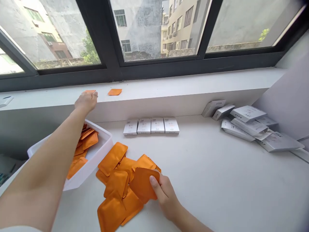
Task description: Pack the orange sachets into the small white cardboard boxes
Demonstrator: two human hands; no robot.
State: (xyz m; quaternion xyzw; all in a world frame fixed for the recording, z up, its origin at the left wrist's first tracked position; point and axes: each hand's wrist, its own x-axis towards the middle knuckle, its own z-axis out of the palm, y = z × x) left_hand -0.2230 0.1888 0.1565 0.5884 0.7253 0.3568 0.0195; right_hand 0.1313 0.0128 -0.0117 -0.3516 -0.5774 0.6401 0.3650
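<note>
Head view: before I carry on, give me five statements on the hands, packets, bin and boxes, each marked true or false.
1. The left hand is at the ledge, beyond the white bin. True.
2. The white bin is empty. False: orange packets lie in it.
3. The right hand grips an orange packet. True.
4. The row of boxes in front of the ledge holds six. False: it holds four.
5. An orange piece lies on the ledge, right of the left hand. True.
</note>
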